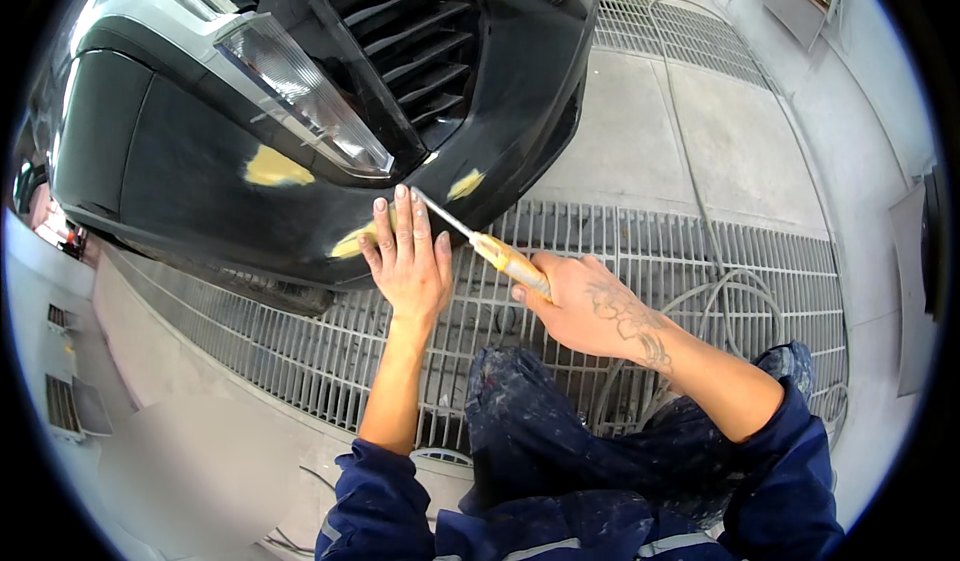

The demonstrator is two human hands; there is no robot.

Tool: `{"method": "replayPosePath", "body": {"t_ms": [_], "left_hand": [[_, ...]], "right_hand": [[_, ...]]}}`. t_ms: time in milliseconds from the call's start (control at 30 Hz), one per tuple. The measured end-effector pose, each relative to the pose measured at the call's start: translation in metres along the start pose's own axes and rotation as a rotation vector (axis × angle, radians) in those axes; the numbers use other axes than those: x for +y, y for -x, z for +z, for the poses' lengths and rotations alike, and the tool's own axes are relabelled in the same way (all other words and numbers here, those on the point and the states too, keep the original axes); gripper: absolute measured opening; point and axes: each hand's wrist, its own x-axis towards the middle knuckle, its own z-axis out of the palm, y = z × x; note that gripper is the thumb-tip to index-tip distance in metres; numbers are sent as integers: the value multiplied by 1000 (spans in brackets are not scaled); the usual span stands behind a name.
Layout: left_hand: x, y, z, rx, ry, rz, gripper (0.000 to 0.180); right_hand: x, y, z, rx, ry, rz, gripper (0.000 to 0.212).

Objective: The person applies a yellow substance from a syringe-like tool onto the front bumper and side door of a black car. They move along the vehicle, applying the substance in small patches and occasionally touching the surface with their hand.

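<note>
From here, the black bumper (pixel 200 151) at ten o'clock looks smooth, glossy in places but dulled to matt around its yellow patches (pixel 278 168), with a shiny, clear plastic-looking lamp (pixel 290 91) nearer eleven. Mid-dial, the tool (pixel 485 247) pairs a bright metal shaft (pixel 441 213) with a smooth plastic-looking handle (pixel 513 267). Dull metal grating (pixel 800 271) lies at three, and paint-flecked navy cloth trousers (pixel 515 391) toward six.

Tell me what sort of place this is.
Probably a vehicle body or paint shop: a black car bumper bears yellowish patches that look like filler, slatted metal grating is set into the floor, and the person's dark blue trousers are speckled with pale marks.
</note>
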Motion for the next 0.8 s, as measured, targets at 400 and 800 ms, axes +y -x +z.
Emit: {"method": "replayPosePath", "body": {"t_ms": [400,800], "left_hand": [[-10,-44,-28,-13,-114,148,58],[-112,-98,-106,-83,-603,820,67]], "right_hand": [[-8,-10,-34,-8,-7,44,38],[5,-6,-39,77,15,-17,40]]}}
